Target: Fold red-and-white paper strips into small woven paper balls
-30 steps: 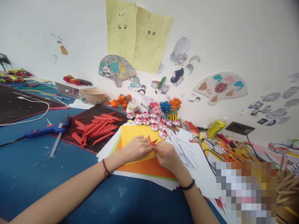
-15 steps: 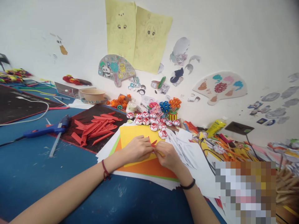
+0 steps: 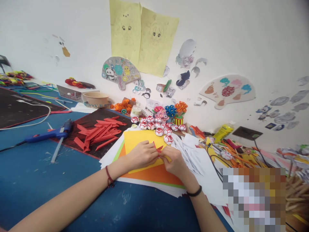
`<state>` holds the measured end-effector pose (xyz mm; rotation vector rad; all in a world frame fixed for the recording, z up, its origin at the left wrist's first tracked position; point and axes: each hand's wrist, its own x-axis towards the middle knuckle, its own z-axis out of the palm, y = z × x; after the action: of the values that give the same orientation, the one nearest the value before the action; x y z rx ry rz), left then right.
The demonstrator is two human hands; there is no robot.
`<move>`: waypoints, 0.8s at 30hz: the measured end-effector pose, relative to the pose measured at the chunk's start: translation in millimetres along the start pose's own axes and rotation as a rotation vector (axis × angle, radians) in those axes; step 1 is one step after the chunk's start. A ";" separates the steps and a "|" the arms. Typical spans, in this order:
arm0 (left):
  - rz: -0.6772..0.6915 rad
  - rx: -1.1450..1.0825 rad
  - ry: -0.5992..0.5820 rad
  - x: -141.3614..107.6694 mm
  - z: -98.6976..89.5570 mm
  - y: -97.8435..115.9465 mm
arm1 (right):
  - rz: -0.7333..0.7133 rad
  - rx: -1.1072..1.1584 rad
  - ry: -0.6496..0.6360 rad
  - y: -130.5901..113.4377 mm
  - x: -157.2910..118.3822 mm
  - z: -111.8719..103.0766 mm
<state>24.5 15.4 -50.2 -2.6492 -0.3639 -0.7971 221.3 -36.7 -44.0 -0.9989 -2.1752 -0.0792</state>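
Note:
My left hand (image 3: 144, 155) and my right hand (image 3: 172, 160) meet over a yellow sheet (image 3: 132, 139), fingers pinched on a small folded red paper piece (image 3: 159, 148). Its pointed ends stick up between the fingertips; the rest is hidden by them. Beneath the yellow sheet lie an orange sheet (image 3: 149, 175) and white sheets. Just beyond my hands, several red-and-white paper balls (image 3: 159, 131) stand in a cluster. A pile of folded red paper strips (image 3: 101, 131) rests on a dark mat to the left.
A blue glue gun (image 3: 59, 132) lies on the blue table (image 3: 79, 190) at the left. Behind are a round bowl (image 3: 96, 97) and paper flowers (image 3: 170, 110). At the right are a yellow bottle (image 3: 223, 132), cables and heaped paper scraps.
Both hands stay in nearly the same place, with the red piece still pinched between them. Only very slight finger movement shows.

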 end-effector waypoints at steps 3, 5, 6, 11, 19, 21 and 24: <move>-0.009 -0.007 -0.001 0.5 0.3 1.3 | 0.008 0.017 0.024 1.3 -0.2 0.2; -0.015 -0.022 -0.020 1.0 0.0 1.8 | 0.013 0.023 0.027 2.1 -0.3 0.6; -0.015 -0.024 -0.028 1.3 -0.1 1.7 | 0.013 0.023 0.025 2.6 -0.3 0.8; -0.017 0.002 -0.053 1.7 2.0 0.1 | 0.008 0.016 0.023 4.7 -0.5 0.6; -0.152 -0.084 -0.050 5.7 -0.5 2.3 | 0.127 0.061 -0.007 2.6 2.3 -1.1; -0.202 -0.108 -0.056 6.8 -2.7 1.7 | 0.177 0.072 -0.005 1.2 3.7 -1.8; -0.236 -0.119 -0.062 7.6 -4.3 0.0 | 0.203 0.076 -0.027 0.3 5.0 -3.8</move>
<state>28.5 14.8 -42.6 -2.7815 -0.6760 -0.8315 221.6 -34.6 -38.1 -1.1762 -2.0731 0.1118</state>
